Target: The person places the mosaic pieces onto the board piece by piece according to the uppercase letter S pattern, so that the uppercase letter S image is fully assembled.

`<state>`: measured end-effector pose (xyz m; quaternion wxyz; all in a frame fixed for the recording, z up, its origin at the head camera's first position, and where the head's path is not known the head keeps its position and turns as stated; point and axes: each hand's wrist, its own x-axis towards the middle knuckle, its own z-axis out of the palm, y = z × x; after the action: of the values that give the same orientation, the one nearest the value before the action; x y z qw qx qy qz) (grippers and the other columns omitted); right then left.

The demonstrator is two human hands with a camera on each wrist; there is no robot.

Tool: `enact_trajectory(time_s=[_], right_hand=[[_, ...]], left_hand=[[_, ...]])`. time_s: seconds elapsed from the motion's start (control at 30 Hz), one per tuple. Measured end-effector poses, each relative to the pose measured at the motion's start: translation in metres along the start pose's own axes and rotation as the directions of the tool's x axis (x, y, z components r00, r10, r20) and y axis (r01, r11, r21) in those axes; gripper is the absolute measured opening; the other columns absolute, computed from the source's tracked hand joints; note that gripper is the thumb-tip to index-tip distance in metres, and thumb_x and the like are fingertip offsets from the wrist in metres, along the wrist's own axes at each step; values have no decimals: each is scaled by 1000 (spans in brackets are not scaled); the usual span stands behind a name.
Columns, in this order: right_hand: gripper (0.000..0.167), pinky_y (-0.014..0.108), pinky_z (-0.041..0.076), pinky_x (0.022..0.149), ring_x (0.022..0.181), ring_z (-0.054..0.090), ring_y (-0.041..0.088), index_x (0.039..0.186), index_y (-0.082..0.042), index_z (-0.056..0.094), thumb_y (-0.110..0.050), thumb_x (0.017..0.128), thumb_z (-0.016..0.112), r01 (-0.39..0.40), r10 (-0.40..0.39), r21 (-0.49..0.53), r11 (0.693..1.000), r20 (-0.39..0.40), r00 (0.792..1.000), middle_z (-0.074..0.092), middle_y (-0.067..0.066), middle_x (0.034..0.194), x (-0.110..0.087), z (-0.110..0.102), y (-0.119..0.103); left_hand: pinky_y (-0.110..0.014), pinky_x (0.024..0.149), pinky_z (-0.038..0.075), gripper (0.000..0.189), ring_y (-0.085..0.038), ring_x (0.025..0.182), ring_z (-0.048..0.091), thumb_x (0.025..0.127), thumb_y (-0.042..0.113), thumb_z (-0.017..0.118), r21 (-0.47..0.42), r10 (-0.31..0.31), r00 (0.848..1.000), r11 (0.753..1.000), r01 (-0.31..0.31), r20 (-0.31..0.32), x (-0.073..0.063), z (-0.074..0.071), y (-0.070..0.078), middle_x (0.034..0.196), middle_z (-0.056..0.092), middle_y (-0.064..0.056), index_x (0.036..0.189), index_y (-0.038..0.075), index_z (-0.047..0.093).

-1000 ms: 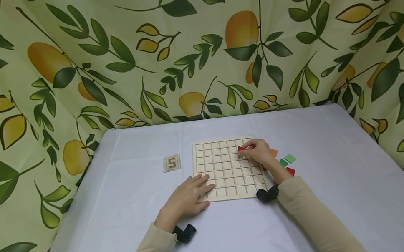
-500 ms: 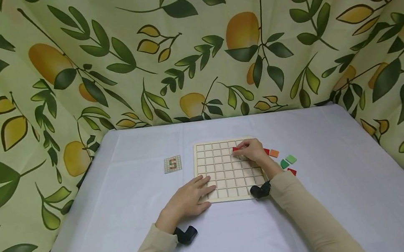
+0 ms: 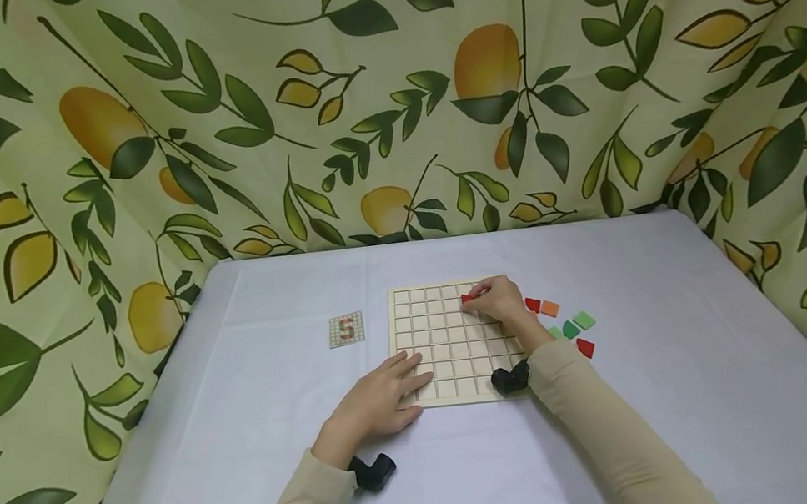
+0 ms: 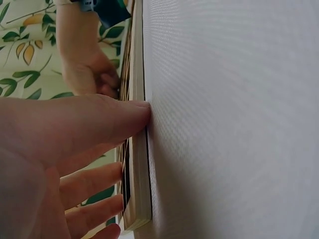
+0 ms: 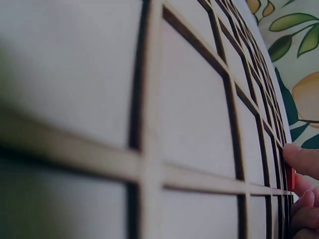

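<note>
A square wooden grid board lies on the table. My left hand rests on its near left corner, fingers spread over the cells; in the left wrist view its thumb touches the board's edge. Towards the far right part of the board, my right hand pinches a small red tile between thumb and fingers. The right wrist view shows that red tile at the grid's surface, partly covered by the fingertips. Whether it sits inside a cell, I cannot tell.
Right of the board lie loose tiles: an orange one, red ones, and green ones, some partly behind the right forearm. A small card with a coloured grid pattern lies left of the board. A leaf-patterned curtain surrounds the table.
My right hand has moved left over the board with the red tile, slowing in the last half second. More loose tiles show beside the forearm. The left hand has stayed in place.
</note>
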<state>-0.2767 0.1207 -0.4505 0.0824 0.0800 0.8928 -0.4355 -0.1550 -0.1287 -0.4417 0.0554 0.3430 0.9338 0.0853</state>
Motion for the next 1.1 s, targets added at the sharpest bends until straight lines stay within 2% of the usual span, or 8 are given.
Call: enact_trajectory(time_s=[0.23, 0.53, 0.77, 0.9, 1.1], right_hand=[[29, 22, 38, 62, 81, 50, 19, 96, -6, 72, -26, 76, 80, -5, 5, -6, 1000, 8, 1000, 62, 5, 89, -1, 0, 1], [26, 22, 39, 63, 85, 49, 20, 99, -4, 72, -21, 80, 77, 0, -1, 40, 999, 29, 1000, 62, 11, 102, -1, -2, 4], [26, 21, 40, 63, 85, 51, 20, 99, -5, 73, -21, 80, 77, -11, 10, 30, 999, 26, 1000, 63, 11, 100, 0, -1, 4], [27, 21, 41, 60, 81, 50, 18, 102, -4, 73, -21, 81, 76, -3, 1, 59, 998, 31, 1000, 62, 11, 100, -3, -2, 4], [29, 21, 42, 56, 66, 50, 12, 105, -2, 72, -20, 83, 74, 39, -42, 103, 994, 21, 999, 60, 4, 85, -7, -7, 6]], left_hand=[[-45, 113, 43, 48, -32, 143, 39, 89, 31, 63, -18, -13, 1000, 1000, 13, 6, 0, 1, -1, 150, 47, -8, 135, 20, 57], [-46, 111, 44, 48, -32, 143, 39, 88, 30, 64, -28, -12, 1000, 1000, 12, -1, 1, 1, 0, 150, 47, -8, 135, 19, 58], [-45, 112, 44, 48, -31, 144, 37, 89, 30, 63, -26, -5, 1000, 1000, 5, 10, 1, 1, -1, 151, 46, -8, 136, 19, 57], [-46, 112, 44, 49, -32, 145, 37, 90, 31, 62, -26, -9, 1000, 1000, 10, 24, 0, 0, 0, 151, 45, -8, 137, 20, 56], [-47, 112, 44, 49, -33, 144, 37, 89, 29, 63, -32, -12, 1000, 999, 12, 16, 0, 0, 1, 151, 46, -9, 136, 18, 57]])
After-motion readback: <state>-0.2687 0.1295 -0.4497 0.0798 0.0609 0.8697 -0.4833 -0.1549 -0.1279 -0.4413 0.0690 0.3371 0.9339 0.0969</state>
